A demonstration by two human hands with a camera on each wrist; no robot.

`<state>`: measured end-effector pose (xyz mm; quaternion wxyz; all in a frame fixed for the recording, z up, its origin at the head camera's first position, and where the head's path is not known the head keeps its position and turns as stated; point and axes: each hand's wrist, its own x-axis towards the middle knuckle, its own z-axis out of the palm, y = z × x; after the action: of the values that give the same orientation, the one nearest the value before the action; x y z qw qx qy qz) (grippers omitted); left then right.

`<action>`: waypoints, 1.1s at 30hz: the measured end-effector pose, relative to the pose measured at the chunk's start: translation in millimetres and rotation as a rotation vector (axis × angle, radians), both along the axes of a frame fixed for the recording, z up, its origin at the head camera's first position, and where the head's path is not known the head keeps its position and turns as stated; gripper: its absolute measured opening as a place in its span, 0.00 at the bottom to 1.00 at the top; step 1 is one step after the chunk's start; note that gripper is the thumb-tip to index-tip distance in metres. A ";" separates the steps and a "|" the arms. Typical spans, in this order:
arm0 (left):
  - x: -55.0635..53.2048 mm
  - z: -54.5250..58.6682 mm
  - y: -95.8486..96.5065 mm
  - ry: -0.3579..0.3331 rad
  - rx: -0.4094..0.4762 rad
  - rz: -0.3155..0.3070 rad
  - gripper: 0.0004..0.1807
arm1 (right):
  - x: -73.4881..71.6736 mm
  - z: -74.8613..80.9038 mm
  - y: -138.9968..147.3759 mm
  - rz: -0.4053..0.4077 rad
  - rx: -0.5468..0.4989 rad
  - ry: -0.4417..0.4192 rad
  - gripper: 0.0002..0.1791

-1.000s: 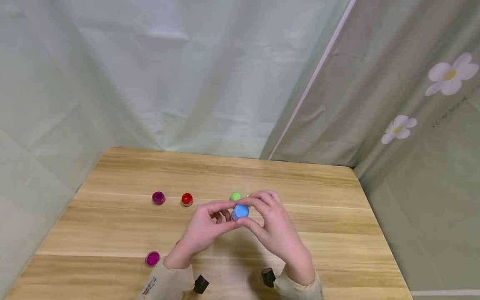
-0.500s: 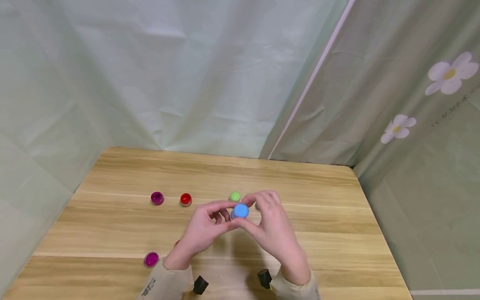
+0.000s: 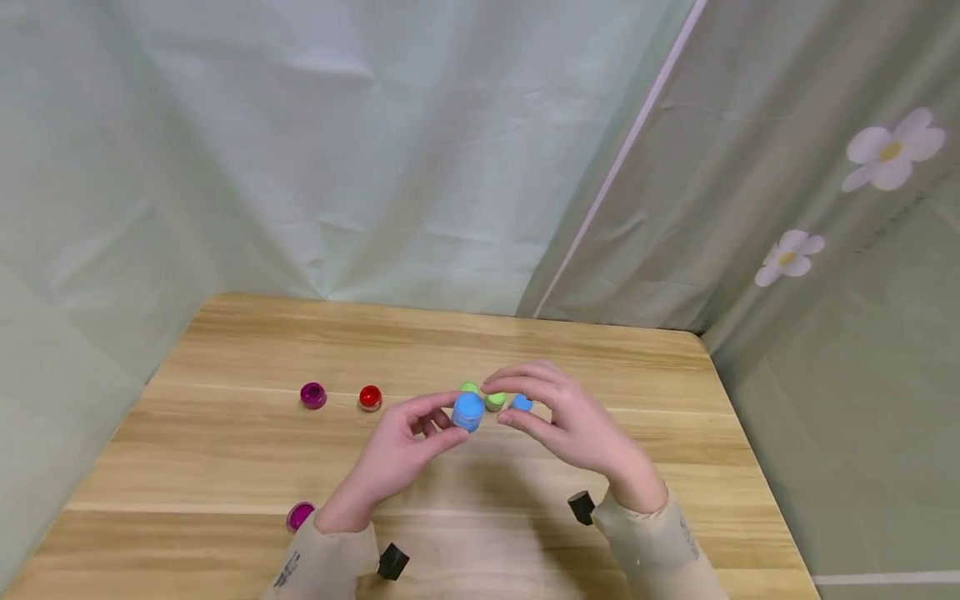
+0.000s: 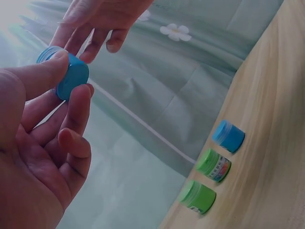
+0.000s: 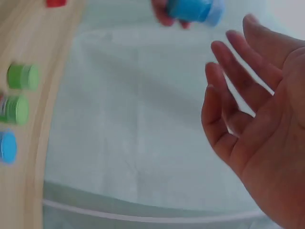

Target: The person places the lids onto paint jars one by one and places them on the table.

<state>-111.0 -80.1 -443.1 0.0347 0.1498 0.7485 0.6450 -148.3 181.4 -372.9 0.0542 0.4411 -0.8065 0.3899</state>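
Observation:
A small blue paint jar with a blue lid is held above the table between the thumb and fingers of my left hand. In the left wrist view the same jar is tilted, with the thumb across its side. My right hand hovers just to the right, fingers and thumb spread apart, touching nothing. The right wrist view shows the gap between the right hand and the jar. Beyond the hands stand a second blue jar and two green jars, all lidded.
On the left of the wooden table are an open-looking purple jar and a red jar. A round purple piece lies by the left sleeve. Curtains hang behind and beside the table.
My right hand has let go of the blue jar's lid and moved right, its fingers spreading. The left hand, still holding the jar, has shifted slightly left, uncovering the jars behind.

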 end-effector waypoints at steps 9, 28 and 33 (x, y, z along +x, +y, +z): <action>2.1 -0.2 -5.1 0.063 0.041 -0.076 0.21 | -13.8 8.6 -8.3 0.151 0.160 0.075 0.26; 2.5 -3.5 -0.3 0.058 0.106 -0.032 0.21 | -9.1 9.1 -17.2 0.165 0.111 0.143 0.20; 2.9 -4.5 2.1 0.067 0.097 -0.017 0.20 | -2.4 5.8 -20.4 0.064 0.123 0.203 0.21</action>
<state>-108.1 -78.0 -447.6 0.0076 0.1793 0.7159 0.6748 -150.7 160.9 -367.0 0.0961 0.5065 -0.8046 0.2946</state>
